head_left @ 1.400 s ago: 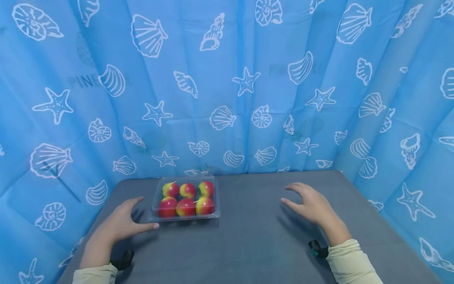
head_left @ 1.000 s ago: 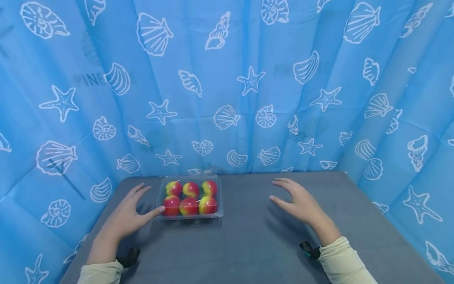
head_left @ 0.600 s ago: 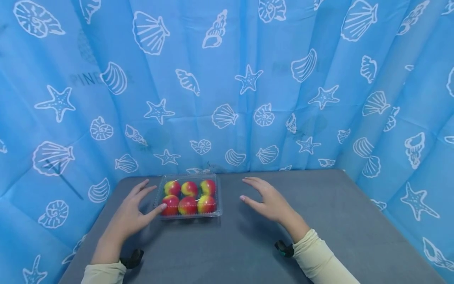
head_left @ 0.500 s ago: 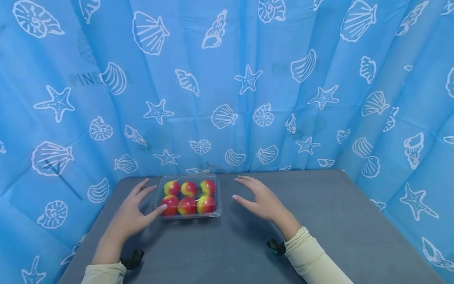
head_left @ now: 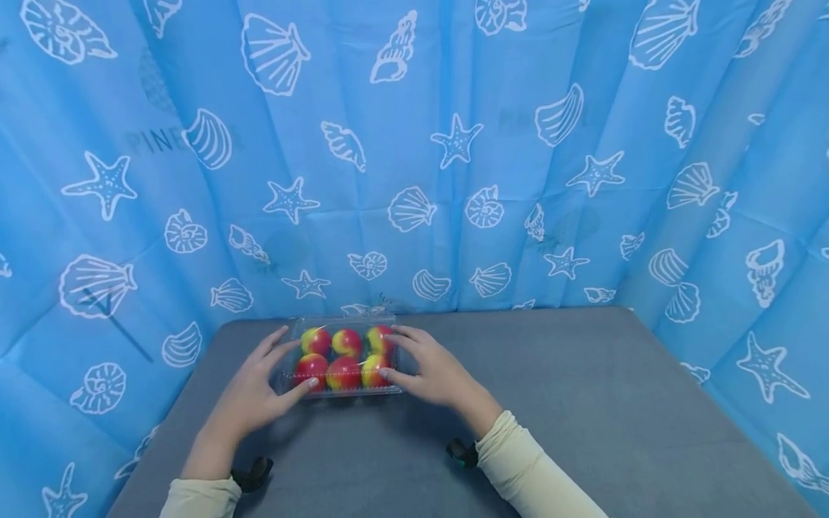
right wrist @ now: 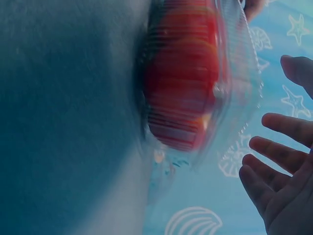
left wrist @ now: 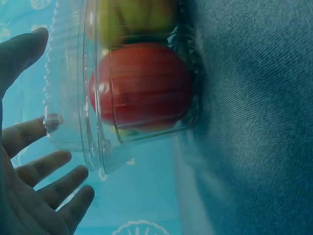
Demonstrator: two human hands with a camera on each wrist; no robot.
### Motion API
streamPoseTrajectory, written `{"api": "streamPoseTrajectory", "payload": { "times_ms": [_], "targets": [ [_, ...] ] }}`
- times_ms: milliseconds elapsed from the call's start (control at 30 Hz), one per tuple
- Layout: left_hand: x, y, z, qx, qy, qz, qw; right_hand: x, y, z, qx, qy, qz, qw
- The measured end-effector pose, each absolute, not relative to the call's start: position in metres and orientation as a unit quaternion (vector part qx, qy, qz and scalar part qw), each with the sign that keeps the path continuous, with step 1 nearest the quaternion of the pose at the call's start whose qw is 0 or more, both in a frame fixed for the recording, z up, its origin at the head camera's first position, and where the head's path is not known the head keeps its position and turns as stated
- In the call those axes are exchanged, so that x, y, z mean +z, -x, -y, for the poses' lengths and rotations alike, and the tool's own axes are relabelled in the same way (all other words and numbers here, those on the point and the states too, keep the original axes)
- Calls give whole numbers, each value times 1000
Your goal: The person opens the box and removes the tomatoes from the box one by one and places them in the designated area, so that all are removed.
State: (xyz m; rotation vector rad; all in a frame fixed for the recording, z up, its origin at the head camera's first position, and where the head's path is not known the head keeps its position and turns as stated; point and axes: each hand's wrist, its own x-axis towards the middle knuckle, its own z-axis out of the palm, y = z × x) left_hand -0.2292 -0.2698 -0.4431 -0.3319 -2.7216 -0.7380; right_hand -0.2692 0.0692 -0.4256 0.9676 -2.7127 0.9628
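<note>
A clear plastic clamshell box (head_left: pixel 388 391) stands on the table, with several red-and-yellow apple-like fruits (head_left: pixel 343 373) inside it. Its lid looks shut. My left hand (head_left: pixel 249 396) is at the box's left side, fingers spread and thumb over the near left corner. In the left wrist view that hand's (left wrist: pixel 29 196) index fingertip overlaps the lid's edge; I cannot tell if it touches. My right hand (head_left: pixel 437 370) is at the right side, its fingertips over the box's edge in the head view. The right wrist view shows that hand (right wrist: pixel 288 181) apart from the box, holding nothing.
A grey cloth-covered table (head_left: pixel 583 410) lies beneath the hands. Behind it and at both sides hangs a blue curtain (head_left: pixel 414 165) with white seashells and starfish. The box stands near the table's back edge. Each wrist wears a dark strap-on device (head_left: pixel 254 475).
My right hand has moved left across the table to the box's right side. My left hand has moved a little right and forward, over the box's near left corner. The box stays put.
</note>
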Motion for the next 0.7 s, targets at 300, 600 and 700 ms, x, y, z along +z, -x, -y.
{"api": "streamPoseTrajectory", "payload": {
  "times_ms": [300, 600, 700],
  "targets": [
    [-446, 226, 264, -238, 124, 951, 155, -432, 267, -64, 296, -339, 892, 41],
    [-450, 224, 263, -227, 113, 956, 151, -438, 268, -61, 288, -358, 888, 36],
    [-448, 226, 261, -222, 112, 956, 154, -438, 270, -62, 286, -357, 888, 40]
  ]
}}
